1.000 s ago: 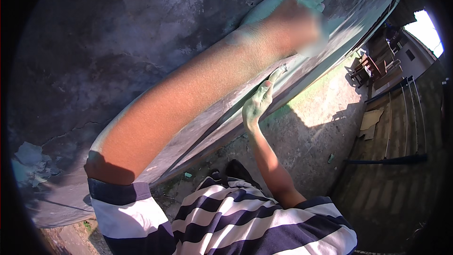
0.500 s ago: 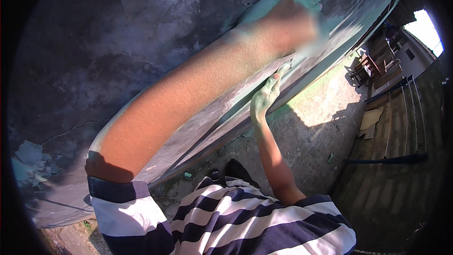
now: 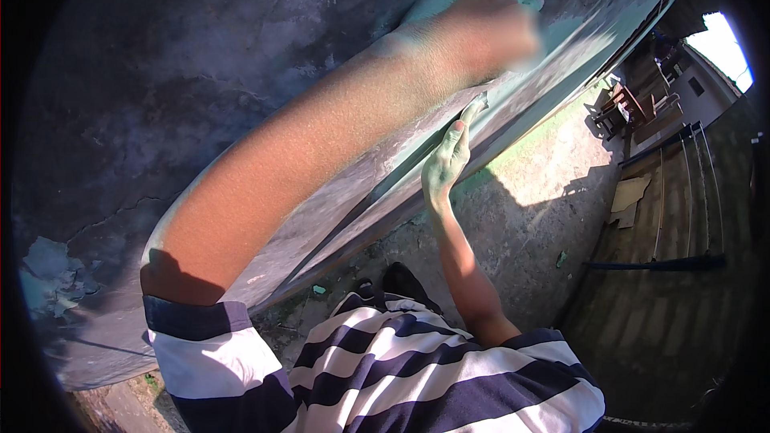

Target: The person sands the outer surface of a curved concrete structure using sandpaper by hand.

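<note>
My left hand (image 3: 485, 8) lies against the wall (image 3: 265, 48), its fingers stretched out and slightly apart; a blur hides part of it. No object shows in it. Below it, my right hand (image 3: 446, 162) is closed round a small scraper (image 3: 475, 107), whose end points up at the wall just under my left wrist. Most of the scraper's handle is hidden by my fingers. The wall is dark and patchy, with pale green paint left in places and a flaked patch (image 3: 52, 273) low on the left. Pale dust coats both hands.
Rough concrete floor (image 3: 513, 232) runs along the wall's foot, with small green flakes (image 3: 319, 289) on it. Wooden furniture (image 3: 634, 108) stands farther off at the right. A dark metal frame (image 3: 666, 263) is by the right side, near a piece of cardboard (image 3: 630, 195).
My left hand has shifted slightly up along the wall. My right hand and the scraper have moved a little up and to the left.
</note>
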Demonstrator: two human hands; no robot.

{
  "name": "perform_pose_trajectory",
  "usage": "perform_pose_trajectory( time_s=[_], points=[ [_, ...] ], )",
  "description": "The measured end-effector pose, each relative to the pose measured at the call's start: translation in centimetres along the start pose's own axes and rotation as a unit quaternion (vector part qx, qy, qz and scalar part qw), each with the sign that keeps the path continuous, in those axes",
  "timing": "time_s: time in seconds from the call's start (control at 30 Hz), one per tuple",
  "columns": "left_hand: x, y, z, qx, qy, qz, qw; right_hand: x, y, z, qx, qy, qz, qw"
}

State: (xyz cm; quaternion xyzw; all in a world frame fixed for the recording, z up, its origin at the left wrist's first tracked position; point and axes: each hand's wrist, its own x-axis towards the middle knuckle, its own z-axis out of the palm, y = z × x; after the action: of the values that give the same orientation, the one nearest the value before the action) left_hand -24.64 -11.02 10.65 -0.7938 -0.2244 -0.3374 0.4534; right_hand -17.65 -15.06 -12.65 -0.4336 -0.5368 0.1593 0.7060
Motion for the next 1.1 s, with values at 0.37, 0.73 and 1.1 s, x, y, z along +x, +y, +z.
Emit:
perform_pose_trajectory(
  time_s=[0.37, 0.73, 1.1],
  points=[
    [-0.4, 0.1, 2.0, 0.048, 0.044, 0.016, 0.998, 4.7, -1.3, -0.7, 0.067, 0.004, -0.006, 0.998],
    [-0.3, 0.1, 0.2, 0.004, 0.005, 0.012, 1.0, -4.4, -0.8, 1.4, -0.02, -0.053, -0.051, 0.997],
    [0.5, 0.5, 3.4, 0.064, 0.087, 0.016, 0.994, -0.8, 0.1, 1.3, 0.046, 0.066, 0.019, 0.997]
  ],
)
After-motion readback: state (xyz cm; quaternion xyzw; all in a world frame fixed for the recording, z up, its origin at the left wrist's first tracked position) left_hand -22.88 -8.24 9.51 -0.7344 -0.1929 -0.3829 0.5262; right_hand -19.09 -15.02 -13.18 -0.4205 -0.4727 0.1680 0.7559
